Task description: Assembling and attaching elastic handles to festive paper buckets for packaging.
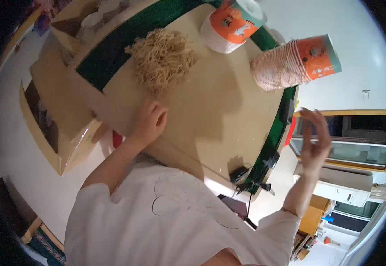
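My left hand [152,119] is closed, its fingers curled in, just over the near left part of the table mat. Whether anything small is inside it is hidden. Just beyond it lies a tangled heap of thin tan strands [164,57] that look like rubber bands. My right hand [316,139] is raised past the table's right edge, fingers apart and holding nothing. Farther off, a long stack of nested paper cups [286,64], orange, green and white, lies tilted with similar strands clinging to it. A shorter stack of orange paper cups [230,26] is at the far edge.
The tan mat [206,115] covers a table with a green border [113,55]. Black adapters and cables [241,175] lie at its near right corner. Open cardboard boxes [64,106] stand to the left. A white cabinet [346,188] stands off to the right.
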`<action>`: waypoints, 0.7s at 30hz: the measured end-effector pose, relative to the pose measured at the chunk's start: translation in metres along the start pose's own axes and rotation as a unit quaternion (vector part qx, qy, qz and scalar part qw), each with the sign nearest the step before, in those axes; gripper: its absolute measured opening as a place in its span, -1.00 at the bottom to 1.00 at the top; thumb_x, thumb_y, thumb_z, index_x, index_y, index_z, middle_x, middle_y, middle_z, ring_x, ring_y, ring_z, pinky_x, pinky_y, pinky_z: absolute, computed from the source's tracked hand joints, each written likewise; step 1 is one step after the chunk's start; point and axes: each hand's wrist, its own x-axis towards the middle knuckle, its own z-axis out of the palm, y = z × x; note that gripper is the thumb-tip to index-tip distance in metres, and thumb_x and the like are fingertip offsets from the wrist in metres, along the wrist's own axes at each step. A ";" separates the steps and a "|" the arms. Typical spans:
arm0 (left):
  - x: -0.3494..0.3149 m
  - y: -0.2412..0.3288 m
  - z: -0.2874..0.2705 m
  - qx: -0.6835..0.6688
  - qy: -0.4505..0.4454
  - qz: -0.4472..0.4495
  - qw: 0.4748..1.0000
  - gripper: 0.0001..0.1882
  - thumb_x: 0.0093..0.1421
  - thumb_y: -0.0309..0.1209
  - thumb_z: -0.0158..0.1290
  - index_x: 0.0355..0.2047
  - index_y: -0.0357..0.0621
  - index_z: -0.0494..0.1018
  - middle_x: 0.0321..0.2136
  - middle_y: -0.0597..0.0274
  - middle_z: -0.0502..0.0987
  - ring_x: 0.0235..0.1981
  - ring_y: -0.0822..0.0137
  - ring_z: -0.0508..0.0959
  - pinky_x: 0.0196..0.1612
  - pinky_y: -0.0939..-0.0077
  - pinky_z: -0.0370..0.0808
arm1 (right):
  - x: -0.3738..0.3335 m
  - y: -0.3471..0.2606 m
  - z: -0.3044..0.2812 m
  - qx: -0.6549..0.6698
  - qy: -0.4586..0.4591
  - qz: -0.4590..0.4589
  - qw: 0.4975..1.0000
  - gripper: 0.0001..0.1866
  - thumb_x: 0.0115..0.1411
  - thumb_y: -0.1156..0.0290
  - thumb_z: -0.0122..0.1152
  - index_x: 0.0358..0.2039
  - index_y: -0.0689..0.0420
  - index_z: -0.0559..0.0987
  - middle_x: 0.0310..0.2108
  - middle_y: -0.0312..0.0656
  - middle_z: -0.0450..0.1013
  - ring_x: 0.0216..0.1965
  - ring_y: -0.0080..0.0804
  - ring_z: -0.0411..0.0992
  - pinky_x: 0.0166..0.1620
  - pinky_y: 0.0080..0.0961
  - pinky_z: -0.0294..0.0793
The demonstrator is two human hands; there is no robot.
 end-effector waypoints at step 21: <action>0.006 0.011 -0.013 0.039 -0.006 0.016 0.999 -0.80 -0.08 -0.52 0.13 -0.38 -0.09 0.44 -0.44 0.19 0.42 -0.32 0.15 0.44 -0.28 0.33 0.41 | 0.205 0.115 0.190 0.040 0.023 -0.062 0.997 -0.81 0.07 0.47 0.19 -0.27 0.16 0.46 -0.27 -0.07 0.45 -0.20 -0.07 0.42 -0.17 -0.31 0.39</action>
